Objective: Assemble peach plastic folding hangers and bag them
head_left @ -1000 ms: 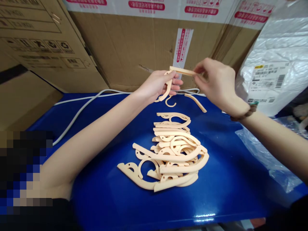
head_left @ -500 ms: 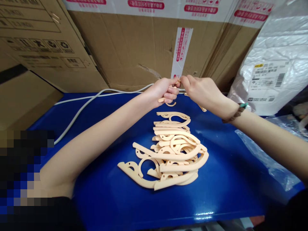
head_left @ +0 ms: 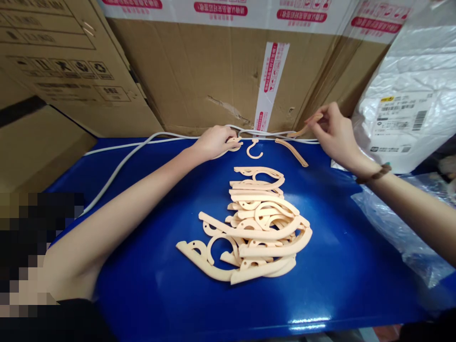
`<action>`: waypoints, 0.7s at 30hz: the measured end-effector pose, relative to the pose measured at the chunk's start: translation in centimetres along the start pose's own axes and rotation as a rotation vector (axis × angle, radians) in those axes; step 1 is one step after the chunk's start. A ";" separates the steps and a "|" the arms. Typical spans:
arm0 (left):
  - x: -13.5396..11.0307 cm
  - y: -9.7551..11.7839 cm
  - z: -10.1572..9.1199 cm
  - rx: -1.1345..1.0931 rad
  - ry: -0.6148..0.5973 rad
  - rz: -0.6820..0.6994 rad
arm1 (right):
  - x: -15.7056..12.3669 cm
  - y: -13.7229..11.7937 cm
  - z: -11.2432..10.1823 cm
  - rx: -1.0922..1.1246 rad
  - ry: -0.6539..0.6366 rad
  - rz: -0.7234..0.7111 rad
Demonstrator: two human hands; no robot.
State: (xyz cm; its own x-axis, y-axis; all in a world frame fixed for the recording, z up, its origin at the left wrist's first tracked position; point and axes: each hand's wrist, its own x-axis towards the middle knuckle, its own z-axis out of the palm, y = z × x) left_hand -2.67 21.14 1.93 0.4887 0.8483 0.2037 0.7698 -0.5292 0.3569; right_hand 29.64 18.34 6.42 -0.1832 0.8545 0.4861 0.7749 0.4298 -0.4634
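Observation:
Near the back of the blue table, my left hand (head_left: 213,142) has its fingers closed on a beige hanger arm (head_left: 234,141), which is partly hidden by the hand. My right hand (head_left: 335,132), to the right, pinches a slim beige hanger arm (head_left: 313,119) just above the table. Between the hands lie a loose hanger hook (head_left: 254,150) and another curved hanger arm (head_left: 292,151). In front of them, a pile of beige folding hangers (head_left: 267,232) spreads over the middle of the table, several overlapping.
Cardboard boxes (head_left: 199,71) stand along the back and left of the blue table (head_left: 149,285). A white cable (head_left: 123,164) runs along the back edge. On the right are a white plastic parcel (head_left: 402,95) and a clear plastic bag (head_left: 406,223).
My hands, together before, have come apart. The left moved left and down to the table; the right moved right with a hanger arm. The hook between them is now uncovered.

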 end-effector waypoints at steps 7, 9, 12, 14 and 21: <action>-2.1 -1.7 1.2 0.005 0.005 0.150 | -3.8 3.5 -1.0 -0.169 -0.309 -0.105; -2.4 -1.1 1.2 0.033 0.007 0.137 | -4.1 4.1 -1.0 -0.177 -0.387 -0.114; -2.8 0.4 1.2 0.180 0.002 -0.019 | -4.2 4.0 -0.7 -0.120 -0.448 -0.087; -3.1 1.5 1.2 0.263 0.009 -0.153 | -4.2 3.6 -0.3 -0.054 -0.449 -0.086; -4.5 3.7 1.0 0.344 0.076 -0.349 | -2.9 2.5 1.5 -0.251 -0.249 0.079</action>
State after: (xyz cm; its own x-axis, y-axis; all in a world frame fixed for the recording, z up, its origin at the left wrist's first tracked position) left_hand -1.64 15.36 1.39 0.1558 0.9681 0.1961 0.9794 -0.1772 0.0969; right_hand 31.19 17.34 2.72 -0.2345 0.9403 0.2467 0.9114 0.3009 -0.2808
